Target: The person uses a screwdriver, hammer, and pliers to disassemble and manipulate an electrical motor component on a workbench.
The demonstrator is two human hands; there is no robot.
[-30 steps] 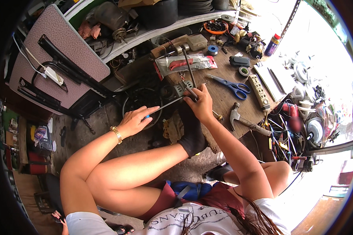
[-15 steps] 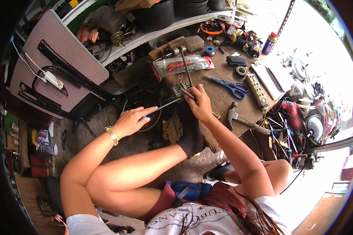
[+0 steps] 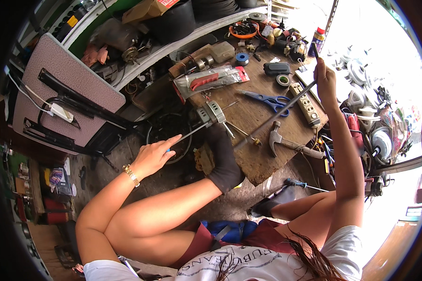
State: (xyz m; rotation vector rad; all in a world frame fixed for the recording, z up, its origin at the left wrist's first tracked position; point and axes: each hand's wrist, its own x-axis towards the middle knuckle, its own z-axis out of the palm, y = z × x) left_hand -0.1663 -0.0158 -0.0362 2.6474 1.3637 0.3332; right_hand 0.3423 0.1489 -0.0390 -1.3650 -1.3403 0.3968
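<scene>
Head view, looking down over bare knees. Left hand (image 3: pixel 152 157) closed on the blue-tipped handle of a thin screwdriver (image 3: pixel 188 136), fingers (image 3: pixel 173 140) pinched narrow along the shaft, forefinger stretched toward the tip; tip touching a small grey metal part (image 3: pixel 211 112) at the near-left edge of the wooden bench (image 3: pixel 248 161). Black-socked foot (image 3: pixel 222 161) braced against that same bench edge, just below the part.

Right hand (image 3: pixel 324 78) raised over the far right of the bench, fingers wrapped shut around the upper end of a long dark rod (image 3: pixel 276 114) slanting down-left to the bench's front edge (lower end close to a second screwdriver lying there).

Open wood only in the middle strip. Blue-handled scissors (image 3: pixel 269 99) under the rod's line, claw hammer (image 3: pixel 286 140) just beside its lower end, cream power strip (image 3: pixel 306 104) touching it near the hand. Packaged red-handled tool (image 3: pixel 211 80) behind the grey part; cluttered shelf (image 3: pixel 173 44) further back.
</scene>
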